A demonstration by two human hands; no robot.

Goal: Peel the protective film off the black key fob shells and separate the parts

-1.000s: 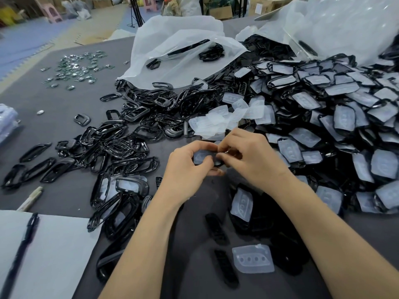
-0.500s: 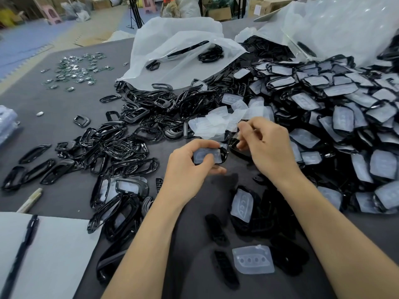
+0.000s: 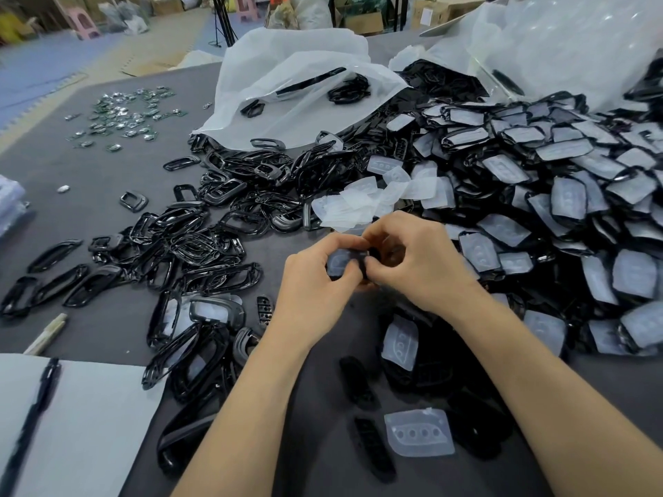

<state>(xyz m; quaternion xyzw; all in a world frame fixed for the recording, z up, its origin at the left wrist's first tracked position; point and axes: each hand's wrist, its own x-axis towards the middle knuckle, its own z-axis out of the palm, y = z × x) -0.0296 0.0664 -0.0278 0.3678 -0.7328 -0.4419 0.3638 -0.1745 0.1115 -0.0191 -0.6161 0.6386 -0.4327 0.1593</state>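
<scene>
While left hand (image 3: 315,278) holds shell (image 3: 341,261), right hand (image 3: 416,260) pinches it.

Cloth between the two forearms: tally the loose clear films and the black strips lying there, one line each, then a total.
Clear films: 2
Black strips: 2
Total: 4

A grey desk (image 3: 107,195) fills the foreground; beyond it lie blue floor mats (image 3: 43,59), a pink stool (image 3: 84,25) and what look like cardboard boxes (image 3: 362,21).
</scene>
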